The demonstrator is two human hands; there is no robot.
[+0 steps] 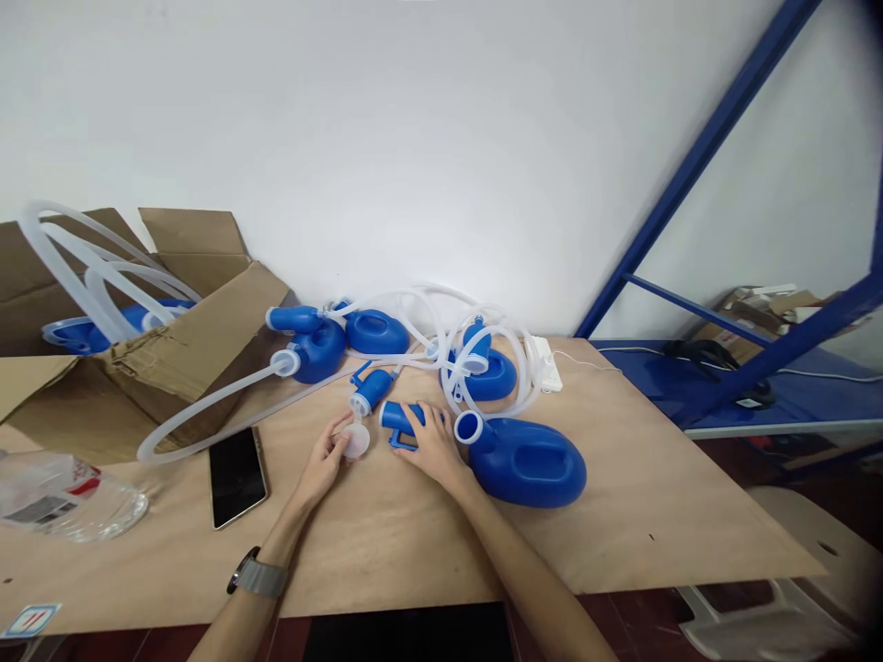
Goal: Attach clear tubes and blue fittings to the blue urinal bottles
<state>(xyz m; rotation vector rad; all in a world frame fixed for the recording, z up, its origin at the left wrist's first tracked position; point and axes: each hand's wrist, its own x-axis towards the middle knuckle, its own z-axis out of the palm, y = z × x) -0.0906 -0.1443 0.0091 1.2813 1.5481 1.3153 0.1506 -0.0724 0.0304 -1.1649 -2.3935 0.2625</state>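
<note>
My left hand [328, 457] pinches a round translucent white cap [356, 441] between thumb and fingers, just above the wooden table. Beside it, my right hand [433, 446] is wrapped over a blue cylindrical cup with a handle [392, 416], which lies on its side; part of it is hidden under the fingers. A large blue urinal bottle [528, 462] lies on the table right of my right hand, its white-rimmed mouth open toward the left. Just beyond my left hand is another blue cup [373, 391] with a white perforated end and a short tube.
Several blue bottles with coiled translucent hoses [528, 382] lie along the wall. An open cardboard box [207, 340] holding more hoses stands left. A phone [236, 476], a clear water bottle [75, 496] and a white power strip [547, 365] are on the table [655, 515]. A blue rack [641, 211] stands right.
</note>
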